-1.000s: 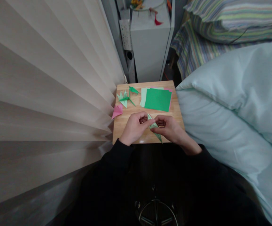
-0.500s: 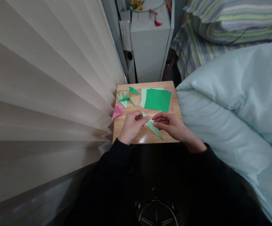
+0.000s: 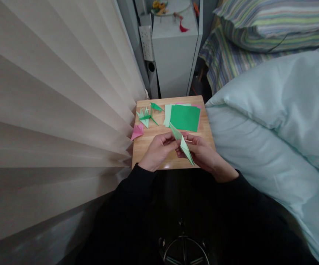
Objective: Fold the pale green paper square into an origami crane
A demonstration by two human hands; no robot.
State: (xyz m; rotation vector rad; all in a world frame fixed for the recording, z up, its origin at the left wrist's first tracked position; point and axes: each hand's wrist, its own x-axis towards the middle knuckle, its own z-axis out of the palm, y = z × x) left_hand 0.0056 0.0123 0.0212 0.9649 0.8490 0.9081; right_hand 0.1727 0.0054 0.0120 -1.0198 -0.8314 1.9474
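A pale green folded origami paper (image 3: 185,148), long and pointed at both ends, slants between my two hands above the small wooden table (image 3: 163,162). My left hand (image 3: 163,147) pinches it from the left, thumb on top. From the right, my right hand (image 3: 199,149) grips its other side, with some fingers hidden behind the paper. Beyond my hands lies a stack of coloured sheets, a dark green sheet (image 3: 185,117) on top and light green and pink edges showing beneath. Folded green paper pieces (image 3: 145,117) and a pink folded piece (image 3: 137,131) rest at the table's left side.
A pleated curtain (image 3: 93,92) hangs against the table's left edge. To the right is a bed with a pale blue quilt (image 3: 258,129) and striped pillow (image 3: 286,22). A white cabinet (image 3: 174,62) stands behind the table; a metal chair base (image 3: 184,246) shows below.
The pale green paper has been lifted and turned, showing a different face. My right hand, apart from its middle half a second ago, has come back in and closed on it.
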